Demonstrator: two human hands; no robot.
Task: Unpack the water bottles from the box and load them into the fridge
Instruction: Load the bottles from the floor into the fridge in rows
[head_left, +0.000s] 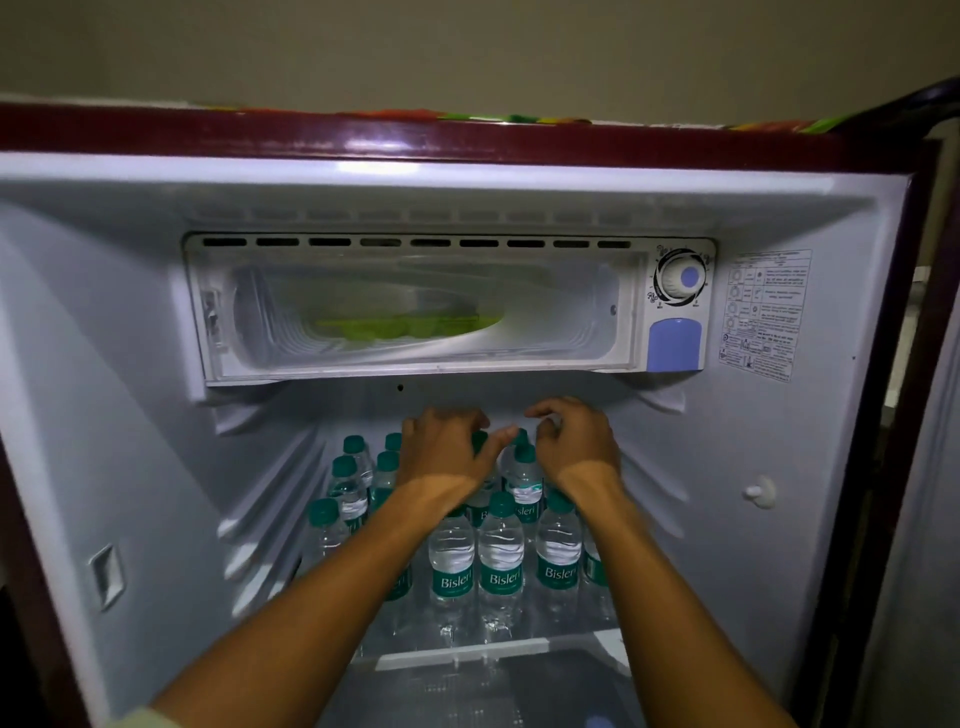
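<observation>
Green-capped water bottles (501, 551) stand packed upright on the fridge (156, 364) shelf, rows tight to save room. Left hand (447, 447) curls over a back-row cap, seemingly seating it; right hand (574, 444) hovers curled, its grip hidden.

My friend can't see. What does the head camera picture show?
Two bare hands, left hand and right hand, reach over clear plastic water bottles with green caps standing in rows on a shelf in an open white-walled fridge. Above sits a clear-fronted freezer box with a round white dial.
</observation>
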